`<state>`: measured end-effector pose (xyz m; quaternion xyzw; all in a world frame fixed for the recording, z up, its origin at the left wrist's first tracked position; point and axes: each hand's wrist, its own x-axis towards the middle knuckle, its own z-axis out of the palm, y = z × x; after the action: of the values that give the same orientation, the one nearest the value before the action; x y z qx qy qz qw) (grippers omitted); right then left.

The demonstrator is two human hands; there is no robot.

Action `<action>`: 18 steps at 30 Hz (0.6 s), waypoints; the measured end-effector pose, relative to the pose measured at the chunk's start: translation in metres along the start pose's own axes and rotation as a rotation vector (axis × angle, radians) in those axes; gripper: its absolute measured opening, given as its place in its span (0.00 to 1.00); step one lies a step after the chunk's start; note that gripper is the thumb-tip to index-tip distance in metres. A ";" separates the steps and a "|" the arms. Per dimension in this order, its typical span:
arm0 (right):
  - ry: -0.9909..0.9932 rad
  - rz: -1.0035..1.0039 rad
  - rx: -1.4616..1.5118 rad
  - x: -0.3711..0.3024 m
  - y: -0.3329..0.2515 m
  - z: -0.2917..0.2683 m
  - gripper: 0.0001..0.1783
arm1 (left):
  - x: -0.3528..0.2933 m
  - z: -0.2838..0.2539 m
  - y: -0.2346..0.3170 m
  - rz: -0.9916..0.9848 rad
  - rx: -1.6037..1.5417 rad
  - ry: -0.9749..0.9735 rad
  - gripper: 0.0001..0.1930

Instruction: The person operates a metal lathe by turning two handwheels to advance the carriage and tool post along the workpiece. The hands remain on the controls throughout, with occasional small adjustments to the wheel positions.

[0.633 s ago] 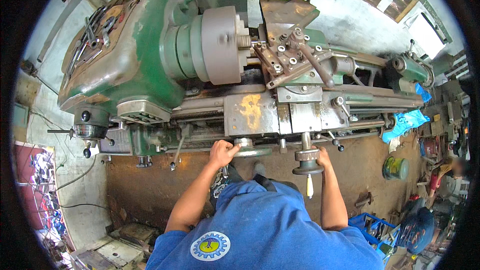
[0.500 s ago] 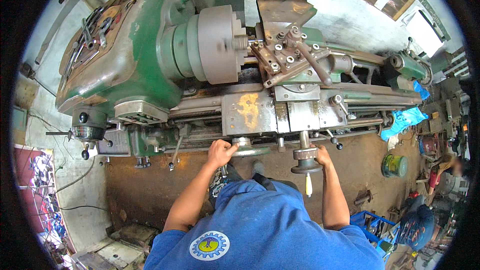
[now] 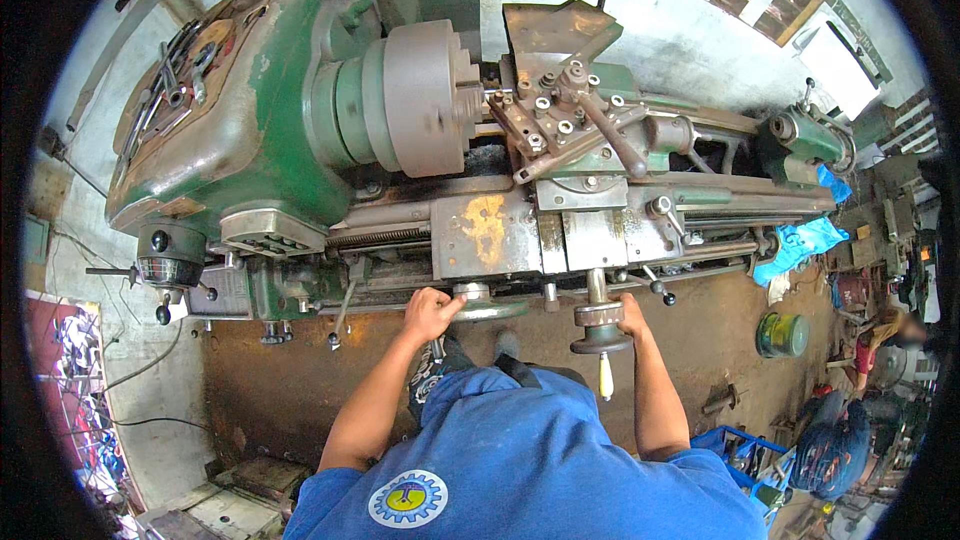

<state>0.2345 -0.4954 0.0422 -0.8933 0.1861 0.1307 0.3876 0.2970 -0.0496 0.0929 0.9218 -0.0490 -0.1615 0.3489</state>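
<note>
A green metal lathe stands before me. My left hand is closed on the rim of the carriage handwheel, seen nearly edge-on. My right hand is closed at the right side of the cross-slide handwheel, its fingers partly hidden. From that wheel a pale handle points toward me, untouched. Beyond my hands, the tool post with its long lever sits close to the large grey chuck. Whether the tool touches anything in the chuck I cannot tell.
Wrenches lie on top of the headstock at left. The tailstock stands at the right end, near a blue plastic bag. A green bucket and a blue crate stand on the floor. Another person is at far right.
The whole view has shifted slightly, so the lathe appears a little further left. The chuck's jaws look differently placed, as if it has turned. Both hands keep the same wheels.
</note>
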 end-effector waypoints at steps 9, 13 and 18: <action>-0.004 -0.117 -0.095 0.000 0.016 0.005 0.23 | 0.000 0.004 -0.006 0.081 -0.069 0.062 0.32; 0.036 -0.096 -0.126 0.004 0.026 0.014 0.24 | 0.000 0.007 -0.009 0.141 -0.102 0.124 0.33; 0.035 -0.024 -0.099 0.006 0.026 0.016 0.25 | 0.000 0.004 -0.010 0.127 -0.113 0.069 0.33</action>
<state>0.2270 -0.5016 0.0126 -0.9157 0.1757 0.1193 0.3411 0.2958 -0.0444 0.0838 0.9007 -0.0860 -0.1098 0.4115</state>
